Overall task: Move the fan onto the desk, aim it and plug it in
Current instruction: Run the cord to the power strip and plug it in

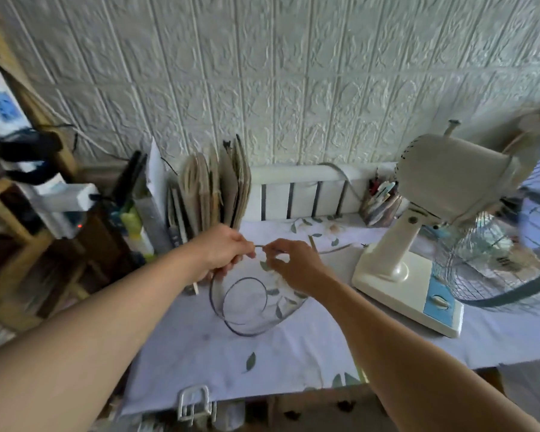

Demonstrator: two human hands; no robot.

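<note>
Both hands' fingers, L (222,254) & R (289,265), pinch coiled cord (240,304); fan (443,219) beside.

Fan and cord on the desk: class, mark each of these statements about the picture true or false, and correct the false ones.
1. The fan stands on the desk. True.
2. Both hands grip the fan's base. False: the left hand and right hand hold the cord.
3. The cord hangs in loops. True.
4. The fan is left of the hands. False: it is to their right.
5. Books stand against the wall. True.
</note>
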